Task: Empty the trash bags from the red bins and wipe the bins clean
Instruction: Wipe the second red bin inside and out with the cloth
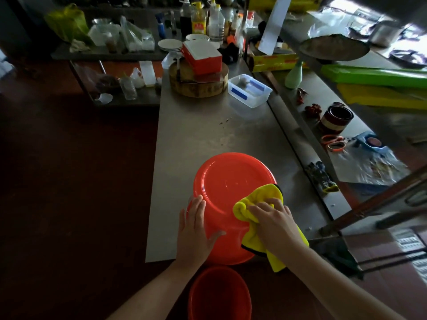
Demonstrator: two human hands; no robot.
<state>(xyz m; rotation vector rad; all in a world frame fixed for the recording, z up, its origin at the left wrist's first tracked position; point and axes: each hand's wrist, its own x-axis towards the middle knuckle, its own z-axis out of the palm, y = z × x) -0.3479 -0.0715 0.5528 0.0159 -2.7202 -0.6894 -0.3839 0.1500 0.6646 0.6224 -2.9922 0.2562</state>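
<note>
While round red plastic bin (228, 179) sits upturned at near edge of steel counter (196, 125), six o'clock, left hand (194, 229), flat and released, steadies wall at eight; right hand (275, 220) grasps bunched yellow microfibre cloth (265, 195) at four. Best: firm overlapping strokes, base downward, bin braced.

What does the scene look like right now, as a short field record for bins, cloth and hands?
bin on table: red bin, upside down on the steel table, base up
left hand: flat on the bin's wall, steadying it
right hand: holds yellow cloth against the base's near edge
second bin: red, upright, below the table's near edge
trash bags: none visible
</note>
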